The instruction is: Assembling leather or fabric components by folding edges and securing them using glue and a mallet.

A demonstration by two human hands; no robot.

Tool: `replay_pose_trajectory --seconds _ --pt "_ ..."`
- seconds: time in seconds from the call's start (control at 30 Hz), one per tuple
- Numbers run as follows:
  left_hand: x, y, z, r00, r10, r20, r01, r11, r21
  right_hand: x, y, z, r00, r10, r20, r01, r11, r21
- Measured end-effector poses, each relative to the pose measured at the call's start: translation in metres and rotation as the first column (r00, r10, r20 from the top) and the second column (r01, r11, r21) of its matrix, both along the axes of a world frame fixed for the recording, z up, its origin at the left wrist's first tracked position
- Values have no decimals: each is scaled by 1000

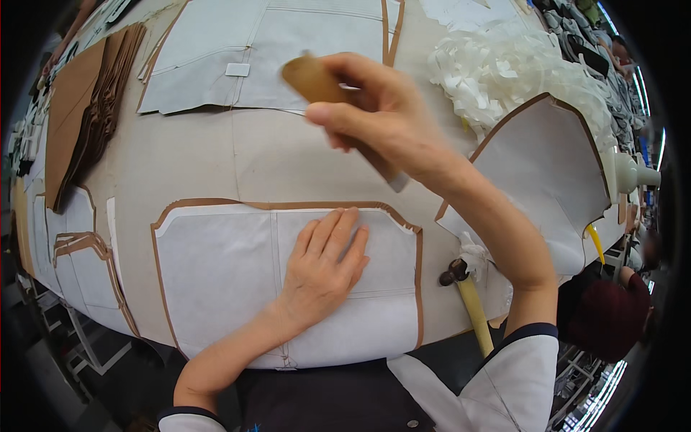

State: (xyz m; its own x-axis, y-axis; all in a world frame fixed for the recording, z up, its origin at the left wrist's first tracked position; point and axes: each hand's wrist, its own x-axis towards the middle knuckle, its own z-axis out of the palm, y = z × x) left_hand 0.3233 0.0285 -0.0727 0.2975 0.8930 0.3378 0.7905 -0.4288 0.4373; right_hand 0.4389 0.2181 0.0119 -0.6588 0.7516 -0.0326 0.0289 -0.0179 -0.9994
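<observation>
Before me on the table lies a pale panel [216, 266] with a brown folded edge along its sides and top, and seams crossing it. My left hand [324, 263] rests flat on its upper middle, fingers stretched toward the far edge. Raised above the table, my right hand [374, 119] grips a flat tan tool [313, 78] with a rounded end. Motion blurs this tool and its exact kind does not show. Its other, narrower end sticks out below my palm.
A hammer [473, 309] lies right of the panel. Farther right are another brown-edged piece [547, 158] and a heap of white strips [497, 72]. A large panel [317, 43] lies at the far side, a brown stack [75, 108] at left. A person [612, 317] is at the right.
</observation>
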Motion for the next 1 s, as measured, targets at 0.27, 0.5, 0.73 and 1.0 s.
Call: replay_pose_trajectory --seconds 0.27,0.5,0.73,1.0 --pt "-2 -6 -7 994 -80 -68 87 990 113 50 -25 -59 819 -265 508 -89 817 570" --pt "-95 -59 4 998 45 37 -48 994 96 -3 -51 -53 867 -343 363 -220 390 894" --pt "-213 -77 14 903 408 134 -419 906 64 -128 -101 -74 930 -73 359 -195 730 654" --pt "-250 -63 9 806 518 287 -517 852 -84 -203 -103 -76 922 35 387 -267 779 567"
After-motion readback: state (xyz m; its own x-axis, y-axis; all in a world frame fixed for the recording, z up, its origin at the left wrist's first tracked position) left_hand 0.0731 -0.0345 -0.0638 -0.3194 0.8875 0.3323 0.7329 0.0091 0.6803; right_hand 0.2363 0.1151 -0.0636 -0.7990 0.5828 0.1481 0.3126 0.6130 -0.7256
